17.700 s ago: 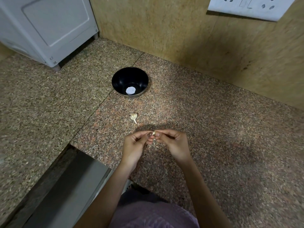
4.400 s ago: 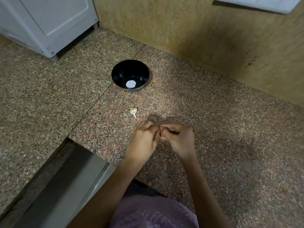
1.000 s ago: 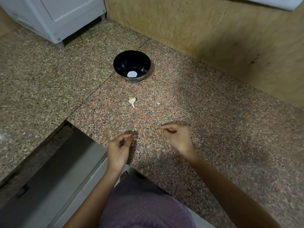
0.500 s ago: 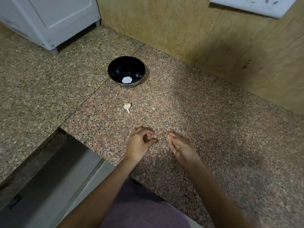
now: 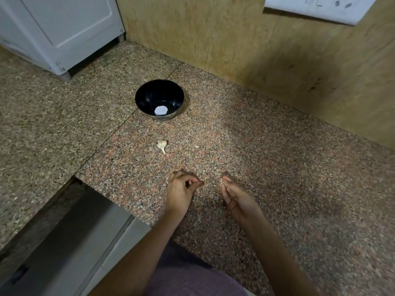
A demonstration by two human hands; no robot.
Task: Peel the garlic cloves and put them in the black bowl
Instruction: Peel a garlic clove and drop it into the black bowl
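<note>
Far ahead of the left hand (image 5: pixel 181 190) and off to its left stands one white cabinet (image 5: pixel 64 28). Straight ahead of that hand sits one black bowl (image 5: pixel 149 97) on the counter (image 5: pixel 277 167). Between bowl and hand lies one unpeeled garlic clove (image 5: pixel 162 144), and one pale scrap (image 5: pixel 196 146) lies just to its right. The left hand is curled, thumb meeting fingertips; I cannot tell whether it holds anything. The right hand (image 5: pixel 236 196) pinches one small garlic piece (image 5: pixel 221 180) at its fingertips.
</note>
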